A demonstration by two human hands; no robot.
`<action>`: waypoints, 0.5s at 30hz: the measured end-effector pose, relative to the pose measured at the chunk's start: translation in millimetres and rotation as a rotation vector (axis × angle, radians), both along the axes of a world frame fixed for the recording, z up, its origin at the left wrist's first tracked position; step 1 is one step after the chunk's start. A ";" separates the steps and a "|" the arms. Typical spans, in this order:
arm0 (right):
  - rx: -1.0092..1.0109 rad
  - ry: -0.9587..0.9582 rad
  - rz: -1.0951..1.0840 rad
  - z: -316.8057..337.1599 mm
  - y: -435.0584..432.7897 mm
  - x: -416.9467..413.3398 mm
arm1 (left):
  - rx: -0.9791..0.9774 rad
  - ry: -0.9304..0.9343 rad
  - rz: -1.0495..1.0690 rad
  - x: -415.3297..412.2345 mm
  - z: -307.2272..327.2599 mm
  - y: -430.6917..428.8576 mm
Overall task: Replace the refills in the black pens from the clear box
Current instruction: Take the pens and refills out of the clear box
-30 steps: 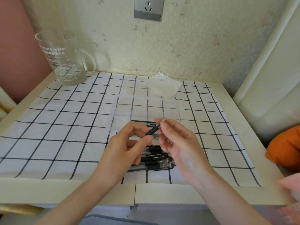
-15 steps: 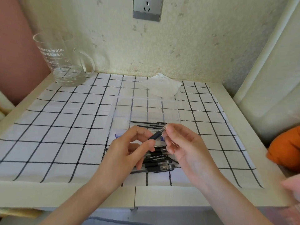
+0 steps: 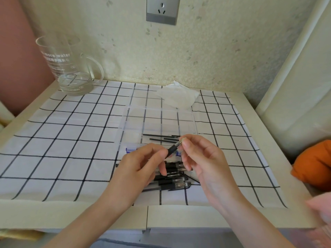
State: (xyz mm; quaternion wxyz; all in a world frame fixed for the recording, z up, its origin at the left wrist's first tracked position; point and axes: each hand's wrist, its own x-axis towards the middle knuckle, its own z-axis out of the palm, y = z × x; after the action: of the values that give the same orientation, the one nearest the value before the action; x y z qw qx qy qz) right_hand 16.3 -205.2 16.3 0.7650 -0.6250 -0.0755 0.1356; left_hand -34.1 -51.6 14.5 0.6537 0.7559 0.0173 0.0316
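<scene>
Your left hand (image 3: 138, 169) is pinching the light, stiff black pen (image 3: 172, 149) by its grip sleeve; your right hand (image 3: 202, 158) is pinching its probably slippery tip.

A white cloth (image 3: 71, 140) with a black grid, black pens (image 3: 172, 178), an orange cushion (image 3: 315, 165).

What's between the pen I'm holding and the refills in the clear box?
Nothing visible: the left hand and right hand hold the black pen just in front of the refills in the clear box.
</scene>
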 end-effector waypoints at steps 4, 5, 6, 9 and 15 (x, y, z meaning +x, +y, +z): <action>-0.013 -0.007 -0.002 0.3 -0.4 -0.3 | 0.006 0.021 0.033 1.9 1.8 1.4; -0.014 -0.008 -0.004 0.4 -0.6 -0.3 | 0.017 0.018 0.030 2.2 0.9 2.2; -0.015 -0.007 -0.008 0.3 -0.9 0.1 | 0.029 0.017 0.022 2.5 0.0 2.9; -0.004 -0.005 -0.038 3.4 -3.4 3.5 | 0.040 0.015 -0.011 1.5 -1.3 4.2; -0.529 -0.160 -0.019 17.6 -34.3 19.1 | -0.003 0.016 0.045 2.9 -1.6 9.0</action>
State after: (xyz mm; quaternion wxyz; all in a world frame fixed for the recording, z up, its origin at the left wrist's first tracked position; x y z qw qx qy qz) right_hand 35.4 -239.5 33.9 0.5680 -0.8125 -0.0918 0.0938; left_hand -31.2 -42.6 12.9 0.6537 0.7547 0.0395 0.0402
